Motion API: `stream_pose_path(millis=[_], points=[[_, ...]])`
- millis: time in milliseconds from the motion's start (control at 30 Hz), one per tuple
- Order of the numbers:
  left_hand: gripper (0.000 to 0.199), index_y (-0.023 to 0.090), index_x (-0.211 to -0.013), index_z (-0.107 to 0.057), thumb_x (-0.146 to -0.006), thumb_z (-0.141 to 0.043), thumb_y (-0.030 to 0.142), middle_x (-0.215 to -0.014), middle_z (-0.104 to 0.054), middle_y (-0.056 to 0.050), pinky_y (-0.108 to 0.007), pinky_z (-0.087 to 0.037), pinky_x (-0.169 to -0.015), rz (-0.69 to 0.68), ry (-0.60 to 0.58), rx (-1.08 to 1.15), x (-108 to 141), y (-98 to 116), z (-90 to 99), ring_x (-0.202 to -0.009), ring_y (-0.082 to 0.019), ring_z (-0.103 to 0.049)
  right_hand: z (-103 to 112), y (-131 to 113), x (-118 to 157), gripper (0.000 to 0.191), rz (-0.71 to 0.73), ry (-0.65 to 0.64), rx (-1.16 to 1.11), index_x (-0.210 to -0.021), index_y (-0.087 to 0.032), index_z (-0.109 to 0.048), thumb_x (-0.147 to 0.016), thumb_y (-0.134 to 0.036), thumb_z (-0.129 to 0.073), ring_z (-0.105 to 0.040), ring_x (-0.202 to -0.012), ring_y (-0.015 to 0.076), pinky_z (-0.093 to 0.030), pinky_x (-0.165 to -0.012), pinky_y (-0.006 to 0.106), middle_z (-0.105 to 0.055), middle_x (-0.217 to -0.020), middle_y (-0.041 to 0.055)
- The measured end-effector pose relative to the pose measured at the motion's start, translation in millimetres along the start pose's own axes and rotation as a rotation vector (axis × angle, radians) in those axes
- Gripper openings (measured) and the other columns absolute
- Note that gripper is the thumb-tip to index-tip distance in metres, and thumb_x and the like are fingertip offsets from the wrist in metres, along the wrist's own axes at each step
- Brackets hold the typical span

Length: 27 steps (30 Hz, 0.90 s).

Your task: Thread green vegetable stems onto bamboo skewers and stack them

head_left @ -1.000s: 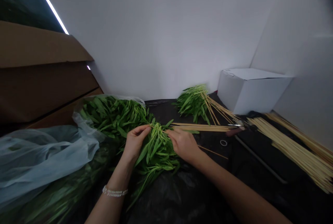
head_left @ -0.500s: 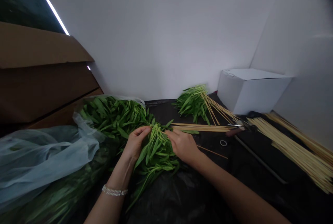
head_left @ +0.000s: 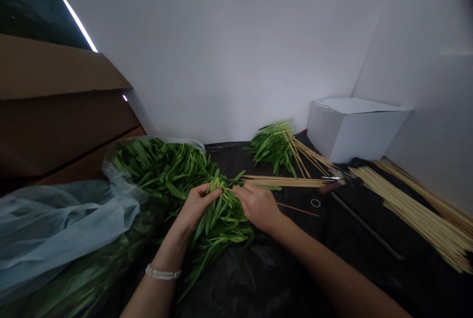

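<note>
1. Two bare hands work at a bunch of long-leaved greens [head_left: 220,212], which lies at the lower middle of the view, leaves fanned toward 6 o'clock.
2. The left hand [head_left: 195,206] is closed in a pinch, thumb and fingers gripping the pale stems at the bunch's top; a beaded bracelet [head_left: 162,273] circles that wrist.
3. The right hand [head_left: 258,206] is closed too, its fingertips pinching a thin stick [head_left: 228,189] that runs to the stems by the left fingertips.
4. From the bunch, at 10 o'clock, more greens [head_left: 158,165] fill an open clear bag; at 9 o'clock lies crumpled translucent plastic [head_left: 70,224].
5. At 1 o'clock, a second bunch [head_left: 271,145] rests near the wall, with several sticks reaching out of it toward 4 o'clock.
6. At 2 o'clock, a row of sticks [head_left: 284,181] lies flat just beyond the right hand, pointing toward a metal-tipped tool [head_left: 334,184], whose kind I cannot tell.
7. At 3 o'clock are a small ring [head_left: 315,203] and, well apart, a large stack of sticks [head_left: 414,214].
8. Farther off, a white box [head_left: 360,133] stands at 2 o'clock and a brown cardboard box [head_left: 55,121] at 10 o'clock.
9. Black sheeting [head_left: 244,283] spreads at 6 o'clock.
</note>
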State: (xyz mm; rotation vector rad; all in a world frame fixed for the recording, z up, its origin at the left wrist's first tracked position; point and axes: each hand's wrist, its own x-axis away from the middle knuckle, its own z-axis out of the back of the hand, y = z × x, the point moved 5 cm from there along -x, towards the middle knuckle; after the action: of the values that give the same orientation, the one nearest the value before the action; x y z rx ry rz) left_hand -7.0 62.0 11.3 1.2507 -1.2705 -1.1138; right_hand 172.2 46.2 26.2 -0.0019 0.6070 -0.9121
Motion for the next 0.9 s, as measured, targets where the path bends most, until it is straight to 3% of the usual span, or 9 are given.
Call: stream_pose_path(millis=[233,567,900], points=[[0.034,0.017,-0.078,-0.073,-0.054,-0.089,0.034,-0.069,-0.074,-0.001,-0.024,-0.052,-0.059,-0.004,0.147,0.230,-5.6,-0.5,16.3,-0.056,-0.013,-0.065,3.9,7.8,-1.5,0.033,0.004,0.019,0.014,-0.123,-0.022,-0.062,-0.097,-0.019,-0.042,-0.064,-0.085,0.0168,-0.043,-0.071,0.025,-0.067,-0.101,0.0071],[0.037,0.015,-0.079,-0.072,-0.054,-0.088,0.037,-0.067,-0.072,-0.003,-0.026,-0.051,-0.059,0.002,0.126,0.087,-5.3,1.3,17.5,-0.055,-0.015,-0.064,-1.1,0.8,0.6,0.029,-0.028,-0.015,-0.061,-0.113,-0.023,-0.066,-0.096,-0.018,-0.043,-0.063,-0.082,0.0158,-0.041,-0.069,0.024,-0.068,-0.093,0.0037],[0.033,0.017,-0.076,-0.069,-0.055,-0.087,0.035,-0.066,-0.070,0.001,-0.024,-0.050,-0.060,0.041,0.013,0.080,-3.2,3.1,17.1,-0.055,-0.013,-0.063,-1.7,-2.9,1.2,0.029,0.008,-0.014,-0.067,-0.113,-0.021,-0.066,-0.097,-0.019,-0.041,-0.063,-0.082,0.0153,-0.042,-0.071,0.023,-0.067,-0.092,0.0043]])
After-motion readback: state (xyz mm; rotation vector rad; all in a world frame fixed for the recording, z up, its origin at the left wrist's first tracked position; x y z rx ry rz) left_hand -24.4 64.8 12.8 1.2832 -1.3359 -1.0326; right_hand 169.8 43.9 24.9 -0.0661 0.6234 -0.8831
